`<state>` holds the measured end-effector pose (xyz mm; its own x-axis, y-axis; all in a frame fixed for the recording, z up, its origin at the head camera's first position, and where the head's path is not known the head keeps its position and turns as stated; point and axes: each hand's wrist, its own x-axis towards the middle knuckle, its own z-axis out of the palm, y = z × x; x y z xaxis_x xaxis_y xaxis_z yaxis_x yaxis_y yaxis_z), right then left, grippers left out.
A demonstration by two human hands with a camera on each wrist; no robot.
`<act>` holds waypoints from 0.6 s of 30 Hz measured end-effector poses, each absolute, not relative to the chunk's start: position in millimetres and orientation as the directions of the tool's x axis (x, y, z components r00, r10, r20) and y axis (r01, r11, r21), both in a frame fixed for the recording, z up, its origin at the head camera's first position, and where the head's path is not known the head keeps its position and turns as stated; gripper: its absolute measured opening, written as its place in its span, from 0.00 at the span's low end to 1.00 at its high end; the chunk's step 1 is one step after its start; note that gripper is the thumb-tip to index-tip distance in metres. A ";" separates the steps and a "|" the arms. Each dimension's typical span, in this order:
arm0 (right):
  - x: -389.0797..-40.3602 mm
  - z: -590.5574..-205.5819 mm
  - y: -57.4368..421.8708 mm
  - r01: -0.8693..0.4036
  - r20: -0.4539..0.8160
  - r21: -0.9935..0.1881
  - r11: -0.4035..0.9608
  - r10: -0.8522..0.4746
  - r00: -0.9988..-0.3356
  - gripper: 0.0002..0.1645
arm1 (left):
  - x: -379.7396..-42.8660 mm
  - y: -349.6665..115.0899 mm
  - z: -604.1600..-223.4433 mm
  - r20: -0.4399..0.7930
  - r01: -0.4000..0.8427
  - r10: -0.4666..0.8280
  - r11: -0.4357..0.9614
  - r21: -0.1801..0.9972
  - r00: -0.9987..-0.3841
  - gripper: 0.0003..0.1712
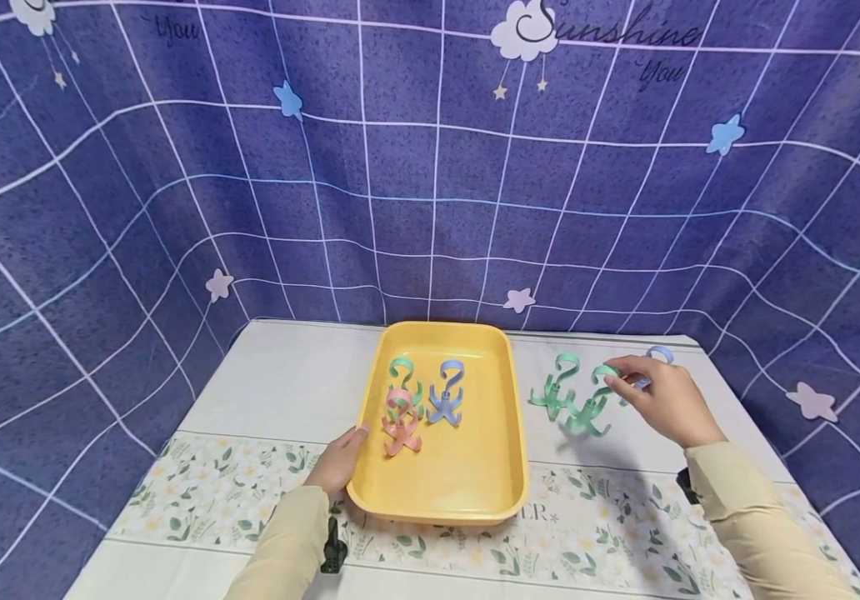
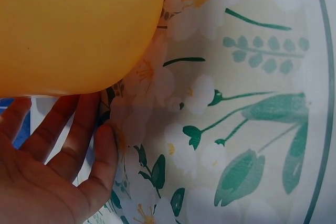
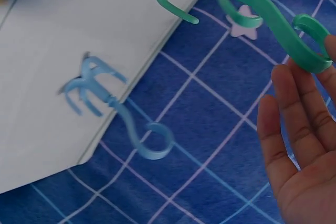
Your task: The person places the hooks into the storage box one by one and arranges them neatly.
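Note:
My right hand (image 1: pixel 666 400) pinches the curved top of a green four-prong hanging hook (image 1: pixel 589 414) between thumb and fingertips. In the right wrist view the same green hook (image 3: pixel 283 30) hangs from the fingers, its prongs pointing away. Beside it on the table is another green hook (image 1: pixel 552 396). A blue hook (image 1: pixel 659 354) lies partly hidden behind my right hand. My left hand (image 1: pixel 338 460) grips the left rim of a yellow tray (image 1: pixel 517 433), thumb at the edge, fingers against the outer wall. The tray holds a green hook (image 1: pixel 402 367), a pink hook (image 1: pixel 402 433) and a blue hook (image 1: pixel 445 407).
The white table (image 1: pixel 250 375) has a floral printed band (image 1: pixel 227 483) across it. A dark blue curtain (image 1: pixel 400 217) with a grid and stars stands right behind the table and along both sides.

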<state>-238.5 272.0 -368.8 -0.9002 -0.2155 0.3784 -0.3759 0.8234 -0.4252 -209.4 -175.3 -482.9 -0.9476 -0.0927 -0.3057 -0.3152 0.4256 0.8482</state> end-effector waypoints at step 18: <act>-230.2 -340.4 233.1 -0.529 0.490 -0.330 0.782 -0.337 -0.804 0.13 | -210.7 -176.1 -485.0 -0.315 -0.326 -0.101 0.434 0.840 -0.944 0.37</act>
<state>-230.2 233.1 -340.4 -0.8040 -0.3368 0.4901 -0.5287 0.7822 -0.3298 -210.7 -176.1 -485.0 -0.9438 -0.1006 -0.3147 -0.3263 0.4337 0.8399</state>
